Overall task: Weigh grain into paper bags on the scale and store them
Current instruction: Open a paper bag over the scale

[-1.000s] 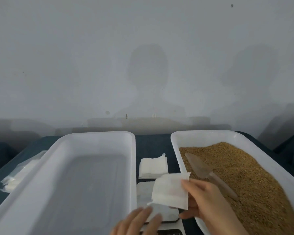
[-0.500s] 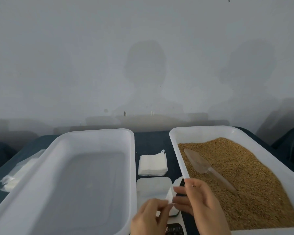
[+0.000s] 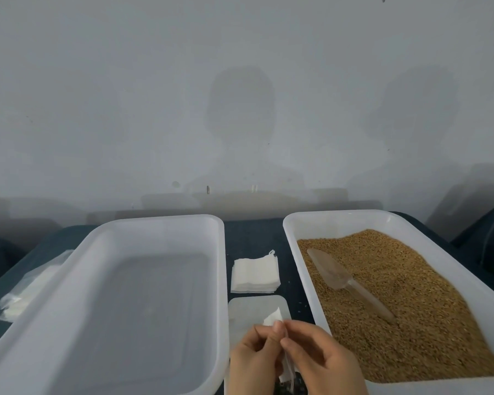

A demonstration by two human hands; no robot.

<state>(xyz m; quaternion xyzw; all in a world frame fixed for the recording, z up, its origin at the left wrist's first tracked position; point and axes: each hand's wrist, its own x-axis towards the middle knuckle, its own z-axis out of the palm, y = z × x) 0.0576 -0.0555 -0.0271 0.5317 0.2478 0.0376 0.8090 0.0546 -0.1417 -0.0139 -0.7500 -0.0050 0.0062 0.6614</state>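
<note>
Turned the small white paper bag (image 3: 273,320) edge-on over the flat white scale (image 3: 250,309), now pinching it with left hand (image 3: 254,356) and right hand (image 3: 322,359). Probably prying it open, pre-scoop.

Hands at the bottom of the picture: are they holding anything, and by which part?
Yes, one small white paper bag. The left hand and right hand both pinch its middle with their fingers; its top corner and lower end stick out.

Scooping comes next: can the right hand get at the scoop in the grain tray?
Probably: the scoop lies uncovered on the grain, handle toward the right hand, but that hand must first release the paper bag.
</note>
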